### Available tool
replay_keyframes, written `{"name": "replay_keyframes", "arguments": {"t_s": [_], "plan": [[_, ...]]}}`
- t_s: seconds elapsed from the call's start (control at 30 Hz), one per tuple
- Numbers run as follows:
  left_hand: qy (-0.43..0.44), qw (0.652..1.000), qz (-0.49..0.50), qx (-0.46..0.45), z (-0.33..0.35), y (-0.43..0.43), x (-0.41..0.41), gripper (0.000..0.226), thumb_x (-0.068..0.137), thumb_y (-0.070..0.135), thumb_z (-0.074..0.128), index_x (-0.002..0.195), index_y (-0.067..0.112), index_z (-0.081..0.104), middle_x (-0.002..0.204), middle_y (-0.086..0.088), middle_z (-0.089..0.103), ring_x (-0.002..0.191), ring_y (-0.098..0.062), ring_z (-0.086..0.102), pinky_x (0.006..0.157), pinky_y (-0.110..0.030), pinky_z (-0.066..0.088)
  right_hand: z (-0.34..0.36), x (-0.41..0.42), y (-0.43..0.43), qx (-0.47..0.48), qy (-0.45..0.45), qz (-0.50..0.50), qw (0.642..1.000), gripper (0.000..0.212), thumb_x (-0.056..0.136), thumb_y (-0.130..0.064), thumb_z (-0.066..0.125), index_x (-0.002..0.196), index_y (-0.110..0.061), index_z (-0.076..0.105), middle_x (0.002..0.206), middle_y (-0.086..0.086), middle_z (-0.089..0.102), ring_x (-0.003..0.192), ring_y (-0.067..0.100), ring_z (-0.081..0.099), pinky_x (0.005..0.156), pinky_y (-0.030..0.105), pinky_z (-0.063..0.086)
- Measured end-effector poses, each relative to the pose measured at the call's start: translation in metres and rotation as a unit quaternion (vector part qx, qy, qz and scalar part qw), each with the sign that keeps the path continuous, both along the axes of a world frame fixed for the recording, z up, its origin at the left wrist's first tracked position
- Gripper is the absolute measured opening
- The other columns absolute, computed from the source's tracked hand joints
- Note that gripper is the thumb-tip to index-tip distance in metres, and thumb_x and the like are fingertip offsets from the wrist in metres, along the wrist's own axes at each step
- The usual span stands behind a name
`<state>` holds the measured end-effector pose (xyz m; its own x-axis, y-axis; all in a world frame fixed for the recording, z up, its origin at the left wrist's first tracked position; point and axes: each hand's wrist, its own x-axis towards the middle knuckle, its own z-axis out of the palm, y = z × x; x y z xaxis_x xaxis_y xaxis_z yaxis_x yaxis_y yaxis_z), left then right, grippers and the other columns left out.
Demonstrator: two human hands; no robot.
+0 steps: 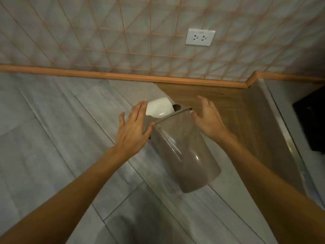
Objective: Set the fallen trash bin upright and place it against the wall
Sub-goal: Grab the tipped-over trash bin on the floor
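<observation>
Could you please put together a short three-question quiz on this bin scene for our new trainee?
1. True or false: the trash bin stands upright against the wall.
2. What colour is the bin's lid: A white, B black, C red?
3. Which hand's fingers reach the lid end of the bin?

Key:
1. False; it lies on its side on the floor, lid end towards the wall.
2. A.
3. Both; left hand and right hand flank it, fingers spread, neither closed around it.

Open floor (pixel 52 138) left of bin (pixel 184 155), cabinet (pixel 255 129) close right
</observation>
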<state>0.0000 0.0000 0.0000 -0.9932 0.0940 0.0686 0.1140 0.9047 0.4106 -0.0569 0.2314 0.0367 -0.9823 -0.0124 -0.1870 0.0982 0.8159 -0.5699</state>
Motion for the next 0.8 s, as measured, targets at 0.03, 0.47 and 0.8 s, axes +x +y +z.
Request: {"name": "replay_keyframes", "arguments": {"t_s": [0.03, 0.47, 0.8], "plan": [[-0.012, 1.000, 0.016, 0.014, -0.015, 0.002, -0.003, 0.070, 0.100, 0.047, 0.034, 0.156, 0.013, 0.010, 0.163, -0.008, 0.020, 0.150, -0.023, 0.017, 0.118, -0.053, 0.011, -0.015, -0.004, 0.002, -0.013, 0.007, -0.012, 1.000, 0.062, 0.095, -0.029, 0.053, 0.150, -0.015, 0.027, 0.149, 0.018, 0.036, 0.137, 0.040, 0.034, 0.113, 0.054, 0.027], [-0.343, 0.625, 0.328, 0.620, -0.084, 0.034, -0.030, 0.087, 0.089, 0.071, 0.036, 0.154, 0.016, 0.020, 0.151, -0.022, 0.037, 0.136, -0.039, 0.040, 0.082, -0.052, 0.047, -0.106, -0.046, -0.001, -0.224, -0.094, -0.146, 0.959, 0.085, 0.080, -0.072, 0.050, 0.151, -0.033, 0.024, 0.159, 0.003, 0.029, 0.143, 0.029, 0.031, 0.117, 0.046, 0.027], [-0.390, 0.624, 0.288, 0.613, -0.067, 0.043, -0.033, 0.040, 0.088, 0.051, 0.055, 0.111, 0.019, 0.051, 0.103, -0.006, 0.056, 0.111, -0.026, 0.052, 0.088, -0.048, 0.042, -0.102, -0.041, -0.012, -0.218, -0.072, -0.164, 0.959, 0.064, 0.079, -0.061, 0.061, 0.128, -0.022, 0.047, 0.131, 0.006, 0.054, 0.117, 0.026, 0.052, 0.102, 0.042, 0.043]]}}
